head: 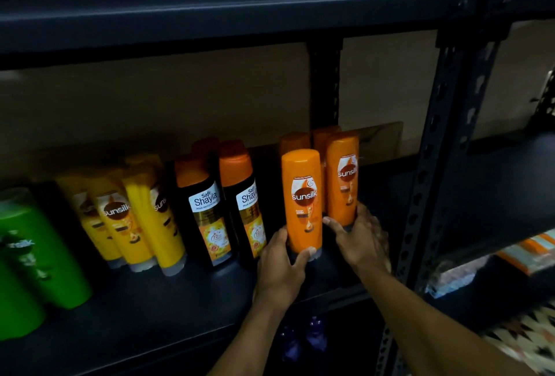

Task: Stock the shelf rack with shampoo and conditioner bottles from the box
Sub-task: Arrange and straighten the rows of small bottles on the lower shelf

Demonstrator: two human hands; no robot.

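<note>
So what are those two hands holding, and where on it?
The left hand grips the front orange bottle near its bottom end; the right hand grips the rear orange bottle at its bottom too.

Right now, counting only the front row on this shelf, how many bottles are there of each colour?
Green bottles: 2 in view
Yellow bottles: 3
Black bottles: 2
Orange bottles: 2, one held by the left hand, one by the right hand
Total: 9

Beige wall (150, 111) behind, orange-striped packaging (530, 251) lower right, patterned mat (524, 342) below.
</note>
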